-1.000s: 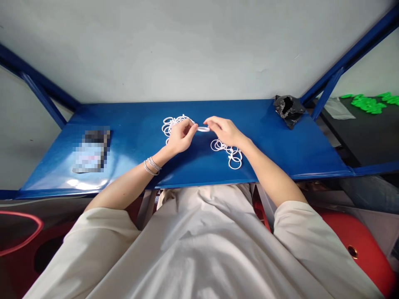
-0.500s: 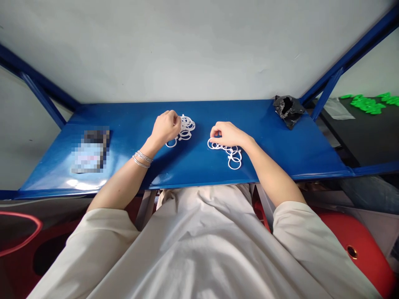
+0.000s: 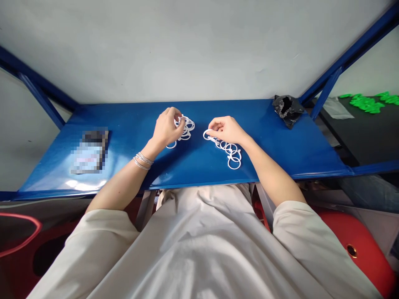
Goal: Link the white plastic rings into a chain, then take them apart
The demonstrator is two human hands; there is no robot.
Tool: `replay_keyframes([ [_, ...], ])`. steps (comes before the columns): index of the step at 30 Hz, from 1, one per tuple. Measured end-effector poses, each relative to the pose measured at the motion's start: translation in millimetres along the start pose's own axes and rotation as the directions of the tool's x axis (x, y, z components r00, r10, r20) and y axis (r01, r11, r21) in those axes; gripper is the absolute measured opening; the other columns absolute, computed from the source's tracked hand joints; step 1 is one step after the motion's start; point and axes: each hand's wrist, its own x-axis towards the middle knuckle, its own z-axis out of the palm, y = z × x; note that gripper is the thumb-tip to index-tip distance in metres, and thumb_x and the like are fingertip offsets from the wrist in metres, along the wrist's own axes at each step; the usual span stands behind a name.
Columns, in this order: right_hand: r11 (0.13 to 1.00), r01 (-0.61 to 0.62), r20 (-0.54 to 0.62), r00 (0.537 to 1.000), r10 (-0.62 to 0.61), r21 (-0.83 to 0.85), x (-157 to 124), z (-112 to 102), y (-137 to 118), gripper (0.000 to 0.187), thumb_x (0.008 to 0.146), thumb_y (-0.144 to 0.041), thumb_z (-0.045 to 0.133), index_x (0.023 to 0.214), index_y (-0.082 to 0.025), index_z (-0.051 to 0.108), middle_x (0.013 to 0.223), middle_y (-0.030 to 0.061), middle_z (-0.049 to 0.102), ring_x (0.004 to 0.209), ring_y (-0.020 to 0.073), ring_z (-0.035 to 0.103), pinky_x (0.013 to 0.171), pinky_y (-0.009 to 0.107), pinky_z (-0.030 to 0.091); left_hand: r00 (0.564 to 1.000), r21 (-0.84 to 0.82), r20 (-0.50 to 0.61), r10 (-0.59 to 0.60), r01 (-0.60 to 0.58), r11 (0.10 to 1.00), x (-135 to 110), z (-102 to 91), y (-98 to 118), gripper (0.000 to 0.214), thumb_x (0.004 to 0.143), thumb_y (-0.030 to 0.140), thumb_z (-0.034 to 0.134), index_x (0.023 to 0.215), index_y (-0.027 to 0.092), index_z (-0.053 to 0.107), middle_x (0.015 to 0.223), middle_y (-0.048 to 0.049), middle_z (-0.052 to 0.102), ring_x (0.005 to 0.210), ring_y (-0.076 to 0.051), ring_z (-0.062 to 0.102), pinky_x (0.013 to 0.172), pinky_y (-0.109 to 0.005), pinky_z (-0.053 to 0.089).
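My left hand [image 3: 168,125] is over the left edge of a loose pile of white plastic rings [image 3: 188,123], its thumb and fingers curved and apart; white ring parts show in the gap. A lone ring [image 3: 171,145] lies partly under this hand. My right hand [image 3: 227,129] is closed in a pinch on a white ring [image 3: 205,134], at the upper left end of a line of overlapping white rings [image 3: 230,148]. Each ring appears to carry a small tab. The line slants down toward the table's front edge. Whether its rings are linked, I cannot tell.
The blue table [image 3: 131,118] meets a grey wall behind. A blurred-out flat item [image 3: 89,153] lies at the left. A crumpled black plastic bag [image 3: 287,110] sits at the back right. Green pieces [image 3: 368,103] lie on a dark surface beyond the blue frame. A red stool [image 3: 352,245] stands below.
My right hand has moved slightly up and left, with the pinched ring and the near end of the line shifting along. My left thumb and fingers have parted above the pile.
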Motion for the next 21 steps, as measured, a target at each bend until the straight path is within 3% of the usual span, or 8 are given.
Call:
replay_keyframes([
  [4, 0.999, 0.029, -0.044, 0.999, -0.030, -0.032, 0, 8, 1, 0.032, 0.084, -0.048, 0.075, 0.085, -0.016, 0.077, 0.076, 0.0049, 0.075, 0.063, 0.0146, 0.060, 0.064, 0.029, 0.043, 0.981, -0.317, 0.079, 0.177, -0.143, 0.938, -19, 10.2, 27, 0.022, 0.097, 0.040, 0.067, 0.102, 0.019, 0.064, 0.086, -0.0037, 0.070, 0.067, -0.014, 0.059, 0.070, -0.030, 0.050],
  [9, 0.994, 0.090, -0.014, 0.996, -0.091, -0.063, 2, 14, 5, 0.021, 0.080, -0.036, 0.074, 0.087, -0.016, 0.076, 0.074, 0.0028, 0.072, 0.064, 0.0141, 0.057, 0.064, 0.028, 0.041, 0.967, -0.536, 0.146, 0.208, -0.100, 0.838, -37, 23.5, 46, 0.036, 0.099, 0.053, 0.069, 0.103, 0.018, 0.063, 0.084, -0.0033, 0.070, 0.061, -0.010, 0.059, 0.059, -0.024, 0.046],
  [13, 0.996, 0.080, -0.031, 0.996, -0.081, -0.041, 3, 14, 6, 0.030, 0.080, -0.040, 0.076, 0.097, -0.016, 0.076, 0.086, 0.0052, 0.075, 0.068, 0.0148, 0.059, 0.065, 0.028, 0.042, 0.979, -0.687, 0.151, 0.135, 0.006, 0.727, -36, 28.3, 42, 0.042, 0.097, 0.059, 0.070, 0.100, 0.018, 0.060, 0.080, -0.0020, 0.067, 0.061, -0.011, 0.063, 0.059, -0.024, 0.048],
  [18, 0.998, 0.058, -0.052, 0.997, -0.058, 0.002, 4, 12, 7, 0.030, 0.082, -0.045, 0.077, 0.084, -0.016, 0.074, 0.080, 0.0053, 0.073, 0.068, 0.0159, 0.059, 0.064, 0.029, 0.041, 0.984, -0.828, 0.176, 0.029, 0.132, 0.544, -30, 34.6, 33, 0.046, 0.093, 0.062, 0.074, 0.097, 0.021, 0.055, 0.081, -0.0001, 0.064, 0.070, -0.014, 0.069, 0.070, -0.028, 0.057],
  [21, 0.997, 0.065, -0.143, 0.988, -0.060, 0.034, 5, 12, 9, 0.030, 0.081, -0.046, 0.078, 0.082, -0.016, 0.074, 0.073, 0.0039, 0.070, 0.063, 0.0147, 0.054, 0.062, 0.029, 0.039, 0.979, -0.757, 0.197, 0.045, 0.123, 0.642, -30, 35.3, 31, 0.038, 0.095, 0.054, 0.074, 0.095, 0.019, 0.059, 0.083, -0.0015, 0.064, 0.069, -0.014, 0.066, 0.068, -0.028, 0.055],
])
